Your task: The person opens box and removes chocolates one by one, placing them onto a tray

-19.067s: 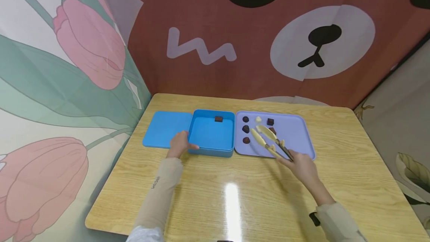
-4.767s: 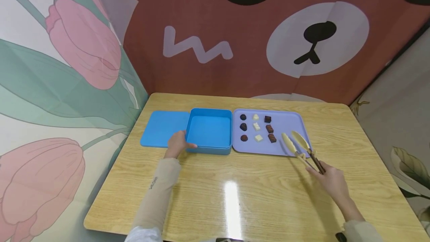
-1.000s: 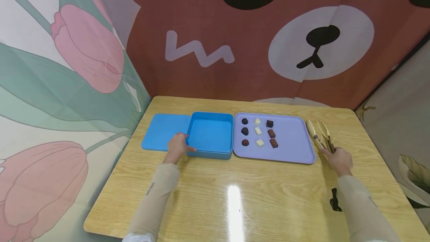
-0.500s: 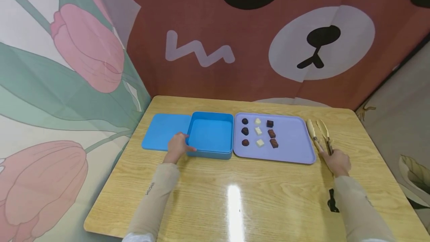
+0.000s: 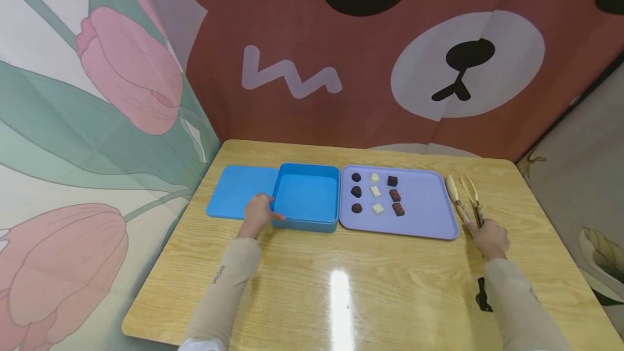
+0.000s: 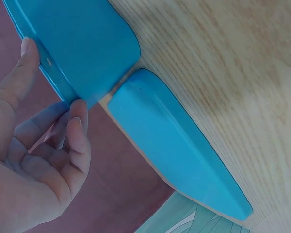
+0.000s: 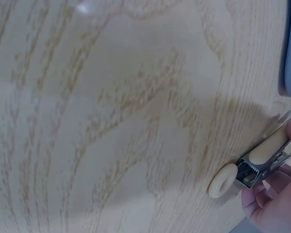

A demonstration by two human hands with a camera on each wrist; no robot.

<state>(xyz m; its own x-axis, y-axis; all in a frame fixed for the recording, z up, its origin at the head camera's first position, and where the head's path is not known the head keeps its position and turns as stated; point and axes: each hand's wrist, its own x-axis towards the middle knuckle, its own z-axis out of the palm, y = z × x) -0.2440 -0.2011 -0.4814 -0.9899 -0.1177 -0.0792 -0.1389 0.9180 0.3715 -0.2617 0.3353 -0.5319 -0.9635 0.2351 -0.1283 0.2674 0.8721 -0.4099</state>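
My left hand (image 5: 258, 213) pinches the rim of an open blue box (image 5: 306, 226) at its near left corner. The left wrist view shows thumb and fingers on either side of that rim (image 6: 63, 87). Nothing lies inside the box. At the right, my right hand (image 5: 491, 240) grips the handles of cream-tipped tongs (image 5: 452, 189), whose two heads stand apart, low over the table beside a lilac tray (image 5: 429, 207). On the tray, chocolates sit in three columns: round dark ones (image 5: 356, 192), white ones (image 5: 375, 191) and square brown ones (image 5: 395, 195).
A flat blue lid (image 5: 241, 191) lies against the box's left side. The wooden table (image 5: 273, 286) ends at a printed bear curtain (image 5: 361, 107) behind. In the right wrist view a cream ring (image 7: 223, 181) sticks out at the tongs' handle end.
Earlier a brown chocolate lay in the box; it is now out, and three brown ones sit on the tray. The tongs have moved from over the tray to its right side. The left hand stayed put.
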